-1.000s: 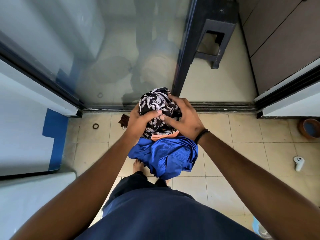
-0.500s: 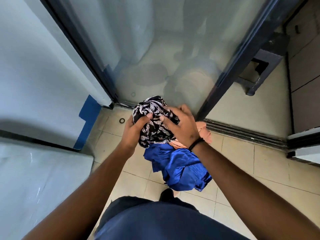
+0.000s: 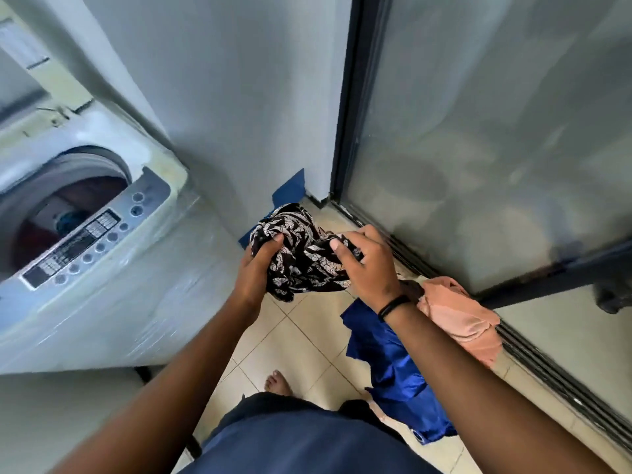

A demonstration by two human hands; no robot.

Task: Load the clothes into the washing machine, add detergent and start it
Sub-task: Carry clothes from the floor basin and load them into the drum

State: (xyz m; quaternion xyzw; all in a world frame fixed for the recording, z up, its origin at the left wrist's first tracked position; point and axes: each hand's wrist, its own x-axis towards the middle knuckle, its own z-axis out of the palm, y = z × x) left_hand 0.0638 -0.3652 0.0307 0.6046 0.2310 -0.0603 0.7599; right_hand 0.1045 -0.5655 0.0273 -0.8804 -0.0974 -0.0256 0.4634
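Observation:
I carry a bundle of clothes in front of me. My left hand [image 3: 257, 268] grips the black-and-white patterned garment [image 3: 301, 248] from the left, and my right hand [image 3: 367, 268] grips it from the right. A shiny blue garment [image 3: 386, 364] and a peach garment [image 3: 461, 313] hang below my right wrist. A white top-loading washing machine [image 3: 102, 289] stands at the left with its lid up. Its drum opening [image 3: 58, 213] shows some dark and blue clothes inside. Its control panel [image 3: 92, 241] faces me.
A grey wall [image 3: 239, 97] rises behind the bundle, with blue tape [image 3: 290, 191] at its foot. A dark-framed glass sliding door [image 3: 478, 148] and its floor track [image 3: 547, 374] run along the right. Beige floor tiles [image 3: 304, 340] lie below, with my bare foot [image 3: 278, 383] on them.
The view has swung left, bringing the washing machine into sight. The bundle has moved with me toward the machine, and the blue and peach garments now hang further right of the patterned one.

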